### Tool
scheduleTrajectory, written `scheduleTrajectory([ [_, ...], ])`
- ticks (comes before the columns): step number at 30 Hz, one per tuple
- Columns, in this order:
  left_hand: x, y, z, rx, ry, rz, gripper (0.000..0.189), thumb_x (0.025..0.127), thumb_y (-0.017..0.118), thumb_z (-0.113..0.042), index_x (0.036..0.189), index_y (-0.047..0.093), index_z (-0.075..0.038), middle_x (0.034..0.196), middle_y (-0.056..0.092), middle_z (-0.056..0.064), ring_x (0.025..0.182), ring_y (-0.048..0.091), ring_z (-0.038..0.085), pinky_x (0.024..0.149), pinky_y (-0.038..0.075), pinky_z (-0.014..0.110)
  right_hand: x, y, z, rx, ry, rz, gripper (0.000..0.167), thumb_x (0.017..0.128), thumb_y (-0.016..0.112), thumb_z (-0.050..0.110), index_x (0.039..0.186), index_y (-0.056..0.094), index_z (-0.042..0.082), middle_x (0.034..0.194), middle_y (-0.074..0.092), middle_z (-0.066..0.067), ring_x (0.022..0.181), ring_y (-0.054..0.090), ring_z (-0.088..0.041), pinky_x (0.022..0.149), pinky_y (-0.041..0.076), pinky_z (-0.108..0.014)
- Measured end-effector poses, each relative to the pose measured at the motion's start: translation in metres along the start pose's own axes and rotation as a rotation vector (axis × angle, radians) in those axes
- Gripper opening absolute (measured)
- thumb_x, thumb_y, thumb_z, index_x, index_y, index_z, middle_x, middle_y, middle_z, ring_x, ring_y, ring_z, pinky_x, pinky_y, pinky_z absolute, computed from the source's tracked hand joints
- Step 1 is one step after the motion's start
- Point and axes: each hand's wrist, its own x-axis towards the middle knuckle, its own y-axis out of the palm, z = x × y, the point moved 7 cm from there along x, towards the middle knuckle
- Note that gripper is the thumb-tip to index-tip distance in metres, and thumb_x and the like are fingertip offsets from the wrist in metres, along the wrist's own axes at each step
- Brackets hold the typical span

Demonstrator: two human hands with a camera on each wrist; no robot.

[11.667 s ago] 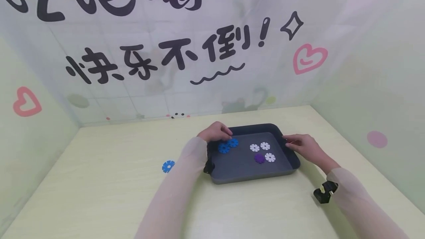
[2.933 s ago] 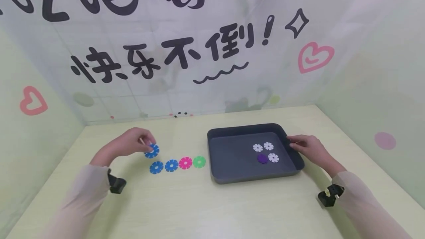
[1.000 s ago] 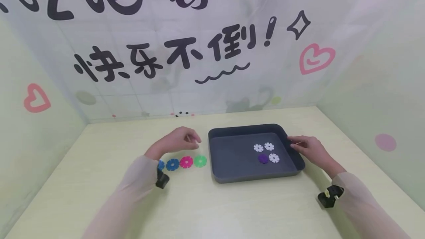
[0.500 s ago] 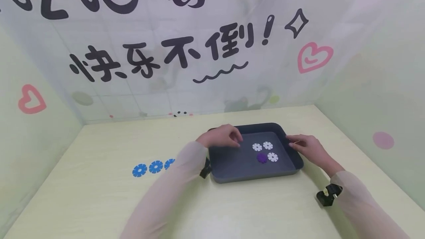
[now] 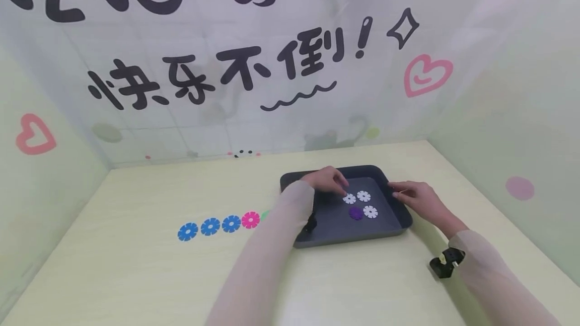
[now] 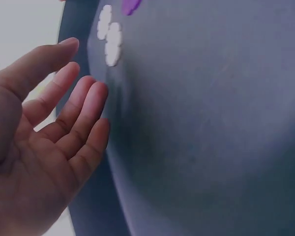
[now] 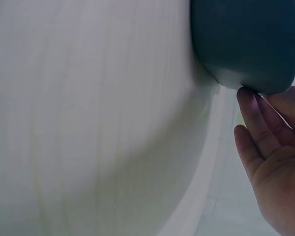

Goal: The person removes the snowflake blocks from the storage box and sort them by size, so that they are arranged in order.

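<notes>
My left hand (image 5: 325,180) reaches over the dark grey tray (image 5: 344,234), its fingertips right by the nearest white notched disc (image 5: 349,198). The left wrist view shows this hand (image 6: 49,128) with thumb and fingers apart and nothing between them. Two more white discs (image 5: 363,196) (image 5: 370,212) and a purple disc (image 5: 356,213) lie flat on the tray floor. At the tray's right wall, my right hand (image 5: 419,197) pinches the rim between thumb and fingers. From the right wrist view, the fingers (image 7: 258,120) press against the tray's outer side (image 7: 246,44).
Left of the tray, a row of discs lies on the pale table (image 5: 136,260): three blue ones (image 5: 188,232) (image 5: 210,226) (image 5: 231,224), a pink one (image 5: 250,220) and a green one (image 5: 265,216), partly behind my left sleeve (image 5: 272,245). Walls enclose the table.
Two blue discs left the tray. My left hand let go of a blue disc at the row's left end, then moved right over the tray to the white discs. My right hand stays on the rim.
</notes>
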Motion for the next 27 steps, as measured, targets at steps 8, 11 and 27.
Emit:
scheduleTrajectory([
  [8,0.015,0.006,0.015,-0.040,-0.080,-0.061,0.032,0.076,0.075,-0.011,0.106,0.067,-0.005,0.091,0.067,0.003,0.074,0.055,0.007,0.069,0.042,0.017,0.003,0.002,-0.003,0.010,0.026,0.024,0.031,0.086,0.060,0.000,0.114,0.057,-0.012,0.109,0.059,-0.027,0.090,0.062,-0.036,0.071,0.051,-0.033],
  [11,0.019,0.009,0.018,-0.056,-0.093,-0.079,0.033,0.072,0.078,-0.010,0.103,0.068,-0.006,0.084,0.064,0.000,0.070,0.053,0.006,0.066,0.040,0.017,0.003,0.003,-0.005,0.009,0.034,0.027,0.031,0.086,0.060,0.000,0.115,0.056,-0.012,0.109,0.059,-0.027,0.090,0.062,-0.036,0.071,0.050,-0.033],
  [27,0.026,0.017,0.020,-0.012,-0.109,-0.097,0.026,0.066,0.082,-0.009,0.089,0.070,-0.010,0.079,0.059,-0.004,0.071,0.049,0.007,0.065,0.039,0.018,0.001,0.001,-0.004,0.026,0.043,0.019,0.031,0.086,0.061,0.002,0.113,0.057,-0.012,0.107,0.060,-0.027,0.088,0.063,-0.034,0.068,0.048,-0.023],
])
